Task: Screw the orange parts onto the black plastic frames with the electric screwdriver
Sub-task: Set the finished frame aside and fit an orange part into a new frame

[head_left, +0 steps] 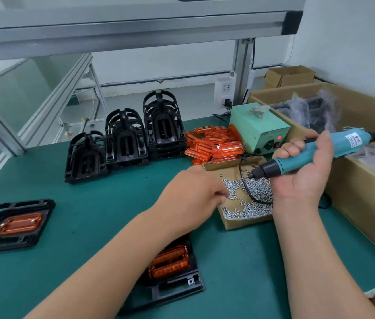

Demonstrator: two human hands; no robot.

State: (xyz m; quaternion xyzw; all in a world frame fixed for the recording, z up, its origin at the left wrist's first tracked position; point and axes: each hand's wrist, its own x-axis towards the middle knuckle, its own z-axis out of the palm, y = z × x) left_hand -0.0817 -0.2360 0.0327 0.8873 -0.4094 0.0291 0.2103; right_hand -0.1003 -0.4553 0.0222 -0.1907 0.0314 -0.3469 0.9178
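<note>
Got three frame stacks side by side at the back of the desk. Right beside them on the right, a pile of loose parts, then the power box further right. Just in front of those two, a tray of screws. Along the desk's right edge, a big carton, smaller carton behind it. Near edge, middle: a frame with a part seated in it, partly under the left forearm. Second frame off at far left. Left hand at the tray's left side, right hand above the tray, wrapped round the screwdriver, tip pointing left.
</note>
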